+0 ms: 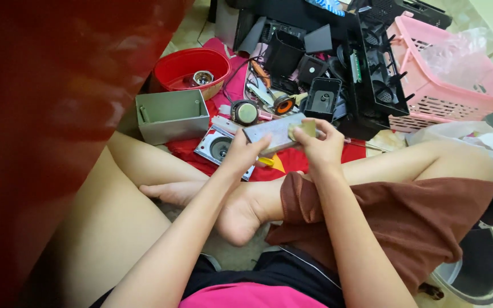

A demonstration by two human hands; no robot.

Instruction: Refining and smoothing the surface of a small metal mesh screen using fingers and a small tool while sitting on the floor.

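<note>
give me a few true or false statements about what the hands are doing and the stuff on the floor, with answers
1. Both hands hold one flat grey metal piece. True: the left hand grips its near end and the right hand its far end on the grey metal piece.
2. The pink basket sits to the left of the red bowl. False: it sits to the right.
3. The red bowl is empty. False: a small metal part lies inside it.
4. An open grey metal box stands in front of the red bowl. True.
5. The person sits on a chair. False: they sit cross-legged on the floor.
</note>
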